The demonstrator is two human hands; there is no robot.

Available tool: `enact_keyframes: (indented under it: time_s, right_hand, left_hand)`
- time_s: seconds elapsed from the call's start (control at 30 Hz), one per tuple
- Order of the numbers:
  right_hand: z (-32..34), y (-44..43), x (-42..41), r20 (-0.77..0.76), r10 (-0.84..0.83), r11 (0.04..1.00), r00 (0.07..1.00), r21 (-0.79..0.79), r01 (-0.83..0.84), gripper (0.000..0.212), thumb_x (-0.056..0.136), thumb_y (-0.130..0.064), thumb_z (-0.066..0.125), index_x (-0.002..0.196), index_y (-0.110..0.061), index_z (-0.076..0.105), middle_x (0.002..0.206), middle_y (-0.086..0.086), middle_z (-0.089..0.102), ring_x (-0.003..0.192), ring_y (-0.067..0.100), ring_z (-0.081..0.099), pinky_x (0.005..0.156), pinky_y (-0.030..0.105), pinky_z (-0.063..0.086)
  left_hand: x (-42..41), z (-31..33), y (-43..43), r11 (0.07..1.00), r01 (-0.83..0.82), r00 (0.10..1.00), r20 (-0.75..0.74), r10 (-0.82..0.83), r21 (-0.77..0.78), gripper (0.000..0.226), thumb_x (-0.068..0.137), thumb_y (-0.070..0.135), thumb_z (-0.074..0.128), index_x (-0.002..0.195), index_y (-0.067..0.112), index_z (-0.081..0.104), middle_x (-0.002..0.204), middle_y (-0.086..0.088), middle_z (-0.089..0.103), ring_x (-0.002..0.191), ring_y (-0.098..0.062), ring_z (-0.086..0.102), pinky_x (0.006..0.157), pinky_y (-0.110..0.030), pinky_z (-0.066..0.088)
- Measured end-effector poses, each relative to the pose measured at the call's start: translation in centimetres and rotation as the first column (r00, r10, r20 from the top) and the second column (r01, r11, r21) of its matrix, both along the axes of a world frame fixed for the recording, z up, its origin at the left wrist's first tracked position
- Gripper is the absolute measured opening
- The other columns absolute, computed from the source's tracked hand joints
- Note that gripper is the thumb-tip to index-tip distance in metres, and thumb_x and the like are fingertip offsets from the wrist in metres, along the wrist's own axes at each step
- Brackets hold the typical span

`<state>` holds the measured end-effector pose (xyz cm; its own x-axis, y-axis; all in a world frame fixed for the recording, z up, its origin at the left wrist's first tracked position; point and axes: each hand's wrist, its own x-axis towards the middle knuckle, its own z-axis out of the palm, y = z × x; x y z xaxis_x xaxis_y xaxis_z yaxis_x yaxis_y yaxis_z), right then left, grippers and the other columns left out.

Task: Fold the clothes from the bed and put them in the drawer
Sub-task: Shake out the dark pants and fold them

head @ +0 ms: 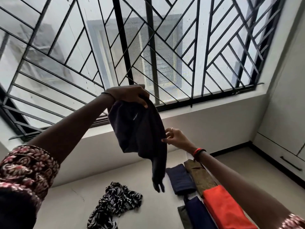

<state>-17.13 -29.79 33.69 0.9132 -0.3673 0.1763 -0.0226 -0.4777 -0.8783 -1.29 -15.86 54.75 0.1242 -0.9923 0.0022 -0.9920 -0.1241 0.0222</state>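
Hanging dark garment (pixel 140 129), patterned heap (pixel 115 204) below, folded clothes (pixel 222 205) beside

Patterned sleeves, bare forearms, a few bands at my wrists.

My left sleeve (pixel 28 169) is dark maroon cloth printed with pink and cream paisley and flowers, ending near the elbow. The right sleeve (pixel 295 220) shows the same print at the frame's corner. A thin dark band (pixel 107 93) circles my left wrist. Red-orange and black threads (pixel 198 152) wrap my right wrist. A pale ring (pixel 172 129) sits on one of my right hand (pixel 175 138) fingers.
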Motion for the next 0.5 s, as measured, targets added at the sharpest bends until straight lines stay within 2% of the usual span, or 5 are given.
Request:
enact_keyframes:
  time_s: [0.07, 0.13, 0.23, 0.37, 0.5]
  right_hand:
    - [-1.8, 0.2, 0.7, -0.024, -0.073, 0.996, 0.997, -0.06, 0.071, 0.024, 0.08, -0.009, 0.073, 0.1, -0.004, 0.061, 0.079, 0.003, 0.066, 0.069, 0.014, 0.065, 0.066, 0.026, 0.056]
    - [-3.2, 1.2, 1.1, -0.024, -0.147, 0.988, 0.989, -0.061, 0.145, 0.031, 0.078, -0.013, 0.074, 0.107, -0.009, 0.063, 0.085, 0.005, 0.069, 0.076, 0.021, 0.069, 0.072, 0.036, 0.058]
    - [-4.5, 3.4, 1.6, -0.021, -0.235, 0.971, 0.972, -0.038, 0.234, 0.038, 0.075, -0.02, 0.074, 0.111, -0.016, 0.062, 0.09, 0.001, 0.068, 0.081, 0.019, 0.066, 0.068, 0.03, 0.055]
    - [-6.4, 4.9, 2.1, -0.068, -0.388, 0.922, 0.919, -0.04, 0.386, 0.025, 0.081, -0.02, 0.065, 0.101, -0.006, 0.061, 0.094, 0.015, 0.07, 0.086, 0.031, 0.065, 0.063, 0.031, 0.045]
    - [-8.3, 4.2, 1.3, -0.142, -0.496, 0.868, 0.857, -0.039, 0.496, 0.013, 0.082, -0.018, 0.058, 0.092, -0.012, 0.062, 0.082, 0.013, 0.069, 0.081, 0.034, 0.064, 0.061, 0.035, 0.047]
  left_hand:
    - [0.5, 0.9, 0.0, 0.999, -0.007, 1.0, 0.022, 0.008, -0.047, 0.021, 0.083, 0.034, 0.069, 0.092, 0.016, 0.067, 0.097, -0.003, 0.046, 0.089, -0.016, 0.051, 0.08, -0.027, 0.042]
    - [0.8, 1.6, 0.1, 0.996, -0.013, 0.999, 0.031, 0.016, -0.088, 0.02, 0.083, 0.035, 0.069, 0.091, 0.018, 0.067, 0.095, -0.001, 0.045, 0.089, -0.015, 0.051, 0.081, -0.027, 0.042]
    - [1.0, 2.4, 0.3, 0.989, -0.031, 0.999, 0.036, 0.036, -0.144, 0.021, 0.082, 0.035, 0.069, 0.093, 0.017, 0.068, 0.095, -0.001, 0.044, 0.088, -0.014, 0.051, 0.081, -0.027, 0.041]
    - [1.7, 3.1, 0.6, 0.979, -0.062, 0.997, 0.028, 0.069, -0.194, 0.024, 0.081, 0.035, 0.07, 0.094, 0.015, 0.069, 0.098, -0.006, 0.047, 0.092, -0.015, 0.051, 0.083, -0.029, 0.041]
    - [2.9, 3.9, 1.5, 0.956, -0.109, 0.994, 0.001, 0.113, -0.274, 0.027, 0.08, 0.036, 0.071, 0.097, 0.015, 0.07, 0.09, 0.002, 0.043, 0.089, -0.013, 0.049, 0.084, -0.026, 0.038]
